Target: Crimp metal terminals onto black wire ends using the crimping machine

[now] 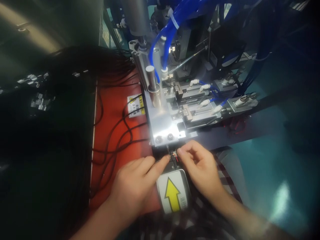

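My left hand (136, 186) and my right hand (200, 168) meet at a small dark slot just below the silver machine plate (162, 123). Both pinch the stripped end of a thin black cable (174, 155), where red and pale wire tips show between the fingertips. The left index finger and thumb hold the cable from the left. Pinching from the right, the other hand's fingers are curled. Below the fingertips sits a white label with a yellow arrow (172, 193) pointing up toward the slot.
An orange-red surface (115, 110) carries several loose black cables (117, 133) and a small yellow warning sticker (135, 105). Behind the plate are a steel cylinder (151, 78), blue air hoses (165, 40) and pneumatic fittings (205, 96). A dark heap of cables fills the left side.
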The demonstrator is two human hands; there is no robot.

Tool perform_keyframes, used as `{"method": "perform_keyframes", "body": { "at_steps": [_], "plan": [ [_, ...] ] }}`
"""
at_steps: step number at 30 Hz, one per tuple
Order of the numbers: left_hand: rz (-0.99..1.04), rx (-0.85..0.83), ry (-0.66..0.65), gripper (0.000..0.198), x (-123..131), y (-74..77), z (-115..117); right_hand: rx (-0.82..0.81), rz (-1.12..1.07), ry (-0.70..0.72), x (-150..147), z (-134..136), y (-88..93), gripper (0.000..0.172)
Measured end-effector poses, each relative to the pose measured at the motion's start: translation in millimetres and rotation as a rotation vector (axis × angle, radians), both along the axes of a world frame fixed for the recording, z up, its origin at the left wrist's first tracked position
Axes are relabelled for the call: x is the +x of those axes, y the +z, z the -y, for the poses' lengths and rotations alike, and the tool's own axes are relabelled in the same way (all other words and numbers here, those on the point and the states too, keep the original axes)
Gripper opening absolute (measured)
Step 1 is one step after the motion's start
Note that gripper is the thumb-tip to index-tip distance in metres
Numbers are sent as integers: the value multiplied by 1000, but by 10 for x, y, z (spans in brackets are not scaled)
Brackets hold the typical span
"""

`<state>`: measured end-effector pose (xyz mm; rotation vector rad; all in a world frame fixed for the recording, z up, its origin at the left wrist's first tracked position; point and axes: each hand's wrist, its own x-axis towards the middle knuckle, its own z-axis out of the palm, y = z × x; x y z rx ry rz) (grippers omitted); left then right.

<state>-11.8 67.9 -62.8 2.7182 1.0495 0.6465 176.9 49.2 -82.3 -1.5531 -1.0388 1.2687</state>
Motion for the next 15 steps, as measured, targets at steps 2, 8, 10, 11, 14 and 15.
{"method": "perform_keyframes", "body": {
  "at_steps": [2,8,10,11,14,15],
  "plan": [
    [-12,-4,-15,31,3,19,-7,-18,-28,7,-7,3,-9,26],
    [-2,-4,14,32,0,-5,7,-169,-194,45,0,-73,60,35],
    [2,3,13,33,-1,-14,12,-205,-227,78,21,-66,80,37],
    [-6,2,7,33,-1,-16,14,-208,-218,89,34,-49,86,39],
    [-9,10,13,33,2,-20,19,-212,-176,107,71,25,104,40],
    [-7,11,20,33,4,-20,20,-221,-178,113,81,47,114,40]
  ]
}}
